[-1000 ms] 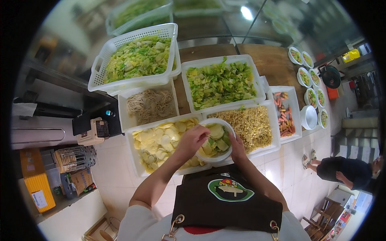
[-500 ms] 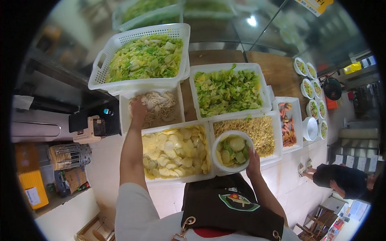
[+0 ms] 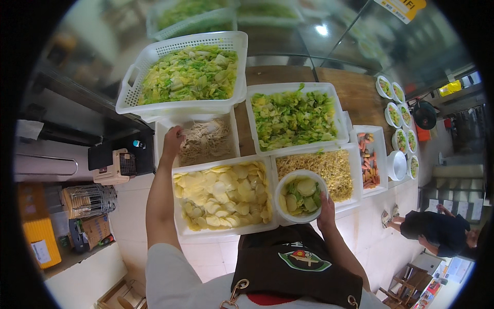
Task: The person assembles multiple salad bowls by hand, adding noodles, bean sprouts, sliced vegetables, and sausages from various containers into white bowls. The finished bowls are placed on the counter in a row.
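Note:
My right hand [image 3: 325, 210] grips the right side of a round white bowl [image 3: 279, 203], its fingers wrapped round the rim and wall. Inside are green leaf pieces with pale round slices on top. The bowl is held over the front left part of a white tub of chopped bean sprouts [image 3: 337, 172]. At the left, my left hand [image 3: 174, 138] is inside the left edge of a white tub with thin pale strands [image 3: 206, 141], fingers curled; what they hold, if anything, I cannot make out. Below it lies a tub of pale yellow round slices [image 3: 221, 193].
Behind stand a white basket of chopped cabbage [image 3: 128, 95] and a tub of green leaves [image 3: 293, 118]. A tray with pink sausage pieces [image 3: 368, 159] is to the right, beside an unfilled white bowl [image 3: 396, 165] and several filled bowls [image 3: 393, 114]. Another person [image 3: 435, 232] stands far right.
My left hand has drawn left and slightly up toward the tub's edge, and the strands lie flatter. My right hand still holds the bowl in nearly the same place.

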The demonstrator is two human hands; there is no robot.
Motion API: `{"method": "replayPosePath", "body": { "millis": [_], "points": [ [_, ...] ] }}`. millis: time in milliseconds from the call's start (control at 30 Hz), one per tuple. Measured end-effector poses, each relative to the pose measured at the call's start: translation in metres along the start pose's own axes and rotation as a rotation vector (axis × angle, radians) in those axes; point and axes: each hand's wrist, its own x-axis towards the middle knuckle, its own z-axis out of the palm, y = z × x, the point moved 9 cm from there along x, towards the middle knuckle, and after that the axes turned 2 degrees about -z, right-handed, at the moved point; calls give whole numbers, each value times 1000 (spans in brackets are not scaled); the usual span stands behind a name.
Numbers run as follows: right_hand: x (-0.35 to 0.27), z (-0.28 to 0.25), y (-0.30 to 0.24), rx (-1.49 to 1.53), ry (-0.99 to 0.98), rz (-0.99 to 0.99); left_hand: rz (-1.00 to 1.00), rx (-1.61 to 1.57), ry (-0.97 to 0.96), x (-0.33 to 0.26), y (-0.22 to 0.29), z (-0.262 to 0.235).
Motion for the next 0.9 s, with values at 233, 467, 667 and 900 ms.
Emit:
{"method": "replayPosePath", "body": {
  "millis": [233, 467, 667, 900],
  "points": [
    [6, 28, 4, 10, -30, 6, -120, -607, -89, -1, 86, -99],
    [8, 78, 10, 81, -123, 82, -140, -893, -535, -68, 271, -77],
    [8, 115, 3, 118, -245, 58, 539, -403, -736, -141, 371, 21],
    [15, 74, -5, 116, -140, -17, 46, -281, -412, -30, 248, 12]
  ]
}}
